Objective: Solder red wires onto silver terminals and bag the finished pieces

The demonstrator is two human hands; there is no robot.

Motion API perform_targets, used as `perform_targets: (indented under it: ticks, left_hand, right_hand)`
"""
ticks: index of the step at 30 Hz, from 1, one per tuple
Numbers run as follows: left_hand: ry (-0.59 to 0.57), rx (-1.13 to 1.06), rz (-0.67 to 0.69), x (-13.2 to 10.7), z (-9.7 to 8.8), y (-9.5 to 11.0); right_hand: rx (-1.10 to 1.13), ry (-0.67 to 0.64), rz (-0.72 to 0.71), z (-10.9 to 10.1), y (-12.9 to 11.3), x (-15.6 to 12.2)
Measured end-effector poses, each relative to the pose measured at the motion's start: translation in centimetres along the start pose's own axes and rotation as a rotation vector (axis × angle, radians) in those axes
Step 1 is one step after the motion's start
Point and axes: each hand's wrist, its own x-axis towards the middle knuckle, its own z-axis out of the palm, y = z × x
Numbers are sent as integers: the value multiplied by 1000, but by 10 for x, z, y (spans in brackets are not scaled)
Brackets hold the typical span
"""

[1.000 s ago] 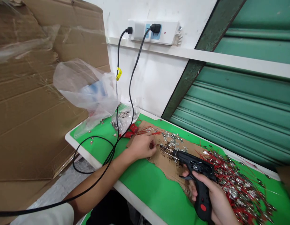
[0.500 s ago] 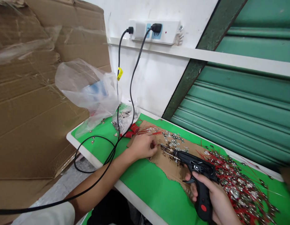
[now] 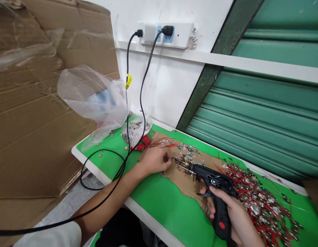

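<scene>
In my right hand (image 3: 233, 212) is a black soldering gun (image 3: 215, 187) with a red dot on its grip. Its metal tip points left, close to the fingertips of my left hand (image 3: 157, 159). Those fingers are pinched together over a brown cardboard sheet (image 3: 178, 180) with dark scorch marks; whatever they hold is too small to make out. Small round metal pieces (image 3: 188, 151) lie on the cardboard just beyond the tip. Thin red wires (image 3: 166, 142) lie behind my left hand.
A large heap of metal pieces with red wires (image 3: 261, 202) covers the right of the green table (image 3: 164, 212). Red bundles (image 3: 140, 145) and a clear bag (image 3: 135, 128) sit at the back. A black cable (image 3: 102, 199) crosses my left forearm. A cardboard box (image 3: 45, 120) stands left.
The whole view has shifted slightly, so things appear a little further left. Both hands and the soldering gun keep nearly the same pose over the cardboard.
</scene>
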Motion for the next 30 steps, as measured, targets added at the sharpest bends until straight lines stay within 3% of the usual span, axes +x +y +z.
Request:
perform_targets:
  ticks: [5,11,19,30]
  left_hand:
    - [-19,5,-10,0,-1,2]
    - [-4,-2,3,0,1,0]
    - [2,2,1,0,1,0]
    - [-39,-21,-14,1,-5,3]
  right_hand:
    - [-32,58,3,-2,2,1]
    - [-5,0,-11,-1,1,0]
    - [6,101,10,-4,7,7]
    - [115,-115,115,-15,3,14]
